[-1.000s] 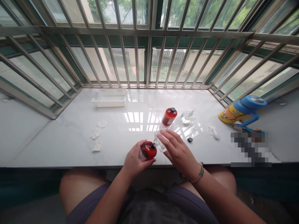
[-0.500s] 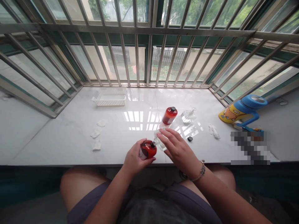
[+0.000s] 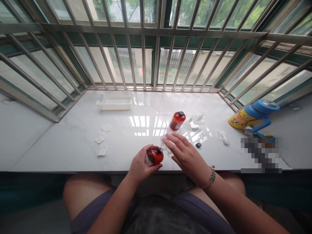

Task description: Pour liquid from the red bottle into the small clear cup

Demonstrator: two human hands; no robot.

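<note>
My left hand (image 3: 141, 162) is closed round a red bottle (image 3: 156, 156) with a dark neck and a label, tilted to the right near the counter's front edge. In my right hand (image 3: 184, 154) is a clear glass bottle (image 3: 167, 150), tipped so that its threaded neck meets the red bottle's mouth. My fingers partly cover the clear bottle. A small black cap (image 3: 198, 145) lies on the counter to the right of my right hand. Behind it stands a second red bottle (image 3: 177, 121) with its black cap on.
A clear pump-topped container (image 3: 197, 121) stands right of the capped bottle. White plastic basket (image 3: 114, 101) at back left; several flat white pieces (image 3: 100, 139) in front of it. Crumpled white tissue (image 3: 223, 137) and a blue-yellow flask (image 3: 252, 114) are on the right. Metal bars line the window.
Hardly anything differs. Both hands hold the two bottles mouth to mouth as before, and the view has shifted very slightly.
</note>
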